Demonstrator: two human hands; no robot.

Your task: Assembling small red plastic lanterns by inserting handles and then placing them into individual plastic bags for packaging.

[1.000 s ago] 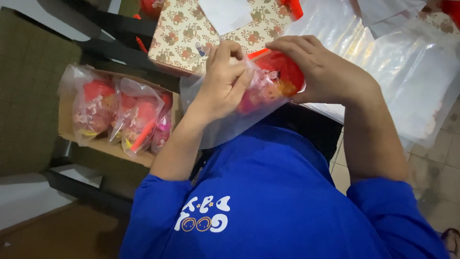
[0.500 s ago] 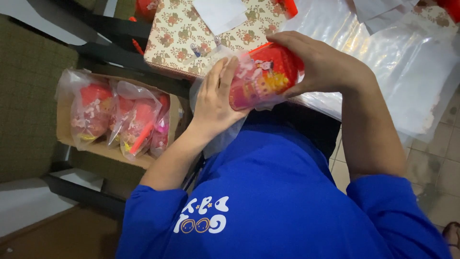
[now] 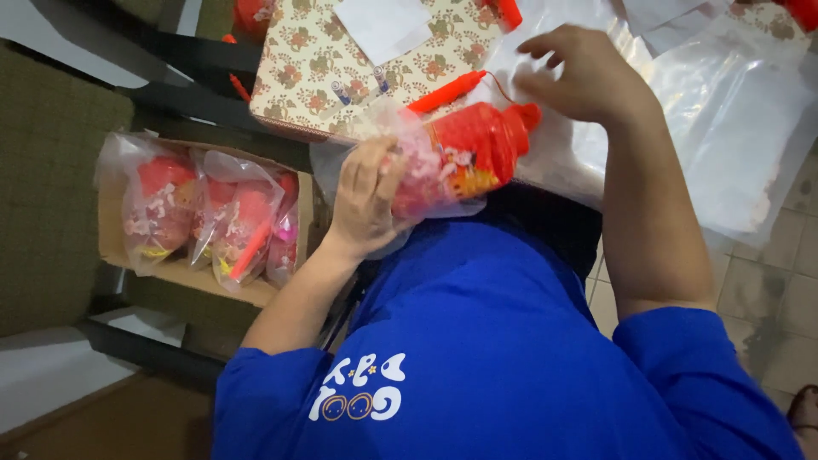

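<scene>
The clear plastic sheets (image 3: 724, 111) cover the table right of the flowered box (image 3: 341, 60). Below the box, the left hand (image 3: 366, 200) now holds the red bottle (image 3: 464, 158) alone, fingers clamped around its bag. The right hand (image 3: 588, 77) has let go and hovers open above it. So the bagging looks nearly finished. The bottle is bright red with cartoon pictures.

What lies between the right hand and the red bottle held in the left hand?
In the head view, a red strap lies between the right hand and the red bottle.
</scene>
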